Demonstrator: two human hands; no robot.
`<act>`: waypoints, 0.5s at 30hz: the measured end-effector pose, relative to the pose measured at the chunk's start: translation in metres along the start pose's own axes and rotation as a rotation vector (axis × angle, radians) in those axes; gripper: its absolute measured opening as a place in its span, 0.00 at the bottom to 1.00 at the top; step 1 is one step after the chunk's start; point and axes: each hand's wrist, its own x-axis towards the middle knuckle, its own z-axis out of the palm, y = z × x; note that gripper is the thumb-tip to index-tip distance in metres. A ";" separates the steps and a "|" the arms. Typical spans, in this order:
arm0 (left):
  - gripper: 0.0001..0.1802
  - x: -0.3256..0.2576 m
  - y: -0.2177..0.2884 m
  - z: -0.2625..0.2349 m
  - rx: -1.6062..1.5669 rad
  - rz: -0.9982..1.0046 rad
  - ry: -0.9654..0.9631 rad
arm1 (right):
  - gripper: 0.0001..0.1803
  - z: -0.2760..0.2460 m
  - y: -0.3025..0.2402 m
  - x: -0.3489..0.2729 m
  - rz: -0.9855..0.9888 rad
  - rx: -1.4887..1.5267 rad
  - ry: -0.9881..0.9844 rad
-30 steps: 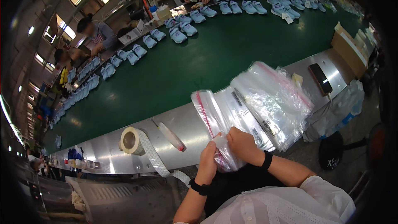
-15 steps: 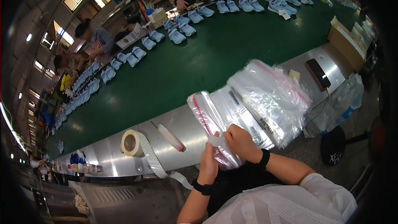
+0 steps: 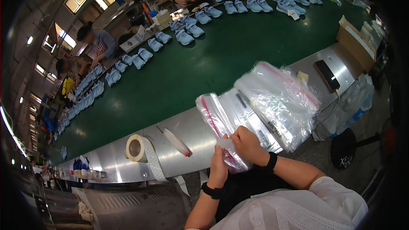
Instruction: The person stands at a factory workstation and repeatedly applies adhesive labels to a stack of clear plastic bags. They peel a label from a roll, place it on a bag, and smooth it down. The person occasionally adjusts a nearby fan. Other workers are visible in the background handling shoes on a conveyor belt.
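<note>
Since a second ago, barely shifted: both hands, left hand [image 3: 219,168] and right hand [image 3: 247,145], still pinched shut on a clear zip bag [image 3: 223,142] atop the bag stack [image 3: 272,102] at the steel surface [image 3: 183,145] edge.

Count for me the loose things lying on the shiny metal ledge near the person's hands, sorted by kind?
Stack of clear plastic bags: 1
Roll of tape: 1
Slim tube with a red tip: 1
Dark flat phone-like device: 1
Total: 4

Both the left hand and right hand hold the near end of the bags.
</note>
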 end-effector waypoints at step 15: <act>0.30 0.001 0.005 -0.047 0.278 0.047 0.153 | 0.09 -0.017 -0.002 0.006 0.013 0.038 -0.162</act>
